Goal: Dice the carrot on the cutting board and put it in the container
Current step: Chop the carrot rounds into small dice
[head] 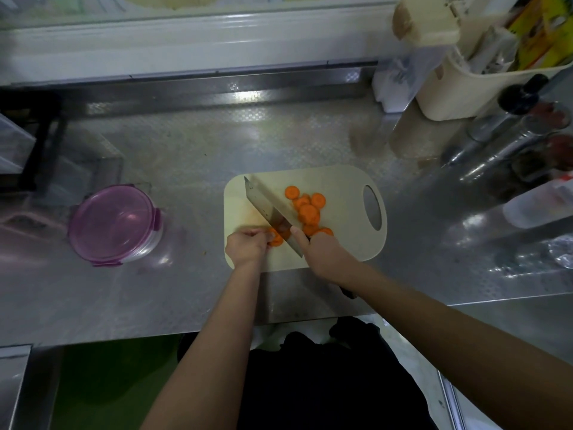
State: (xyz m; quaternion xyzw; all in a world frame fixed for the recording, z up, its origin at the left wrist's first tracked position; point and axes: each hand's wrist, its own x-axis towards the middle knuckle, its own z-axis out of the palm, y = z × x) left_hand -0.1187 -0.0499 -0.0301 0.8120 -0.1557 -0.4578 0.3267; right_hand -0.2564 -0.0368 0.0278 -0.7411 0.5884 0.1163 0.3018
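A cream cutting board (341, 187) lies on the steel counter. Several orange carrot rounds (307, 209) are piled on its middle. My left hand (245, 246) pinches a small stack of carrot slices (276, 238) at the board's near left. My right hand (325, 252) grips the handle of a broad cleaver (266, 203), forefinger along the blade's spine. The blade runs diagonally from the far left of the board down to the slices my left hand holds. A round container (114, 225) with a purple clip lid, closed, sits on the counter to the left of the board.
A cream basket (465, 85) with packets stands at the back right. Bottles and jars (521, 144) crowd the right side. A raised steel ledge (217, 88) runs along the back. The counter's front edge (155, 336) is close to my body.
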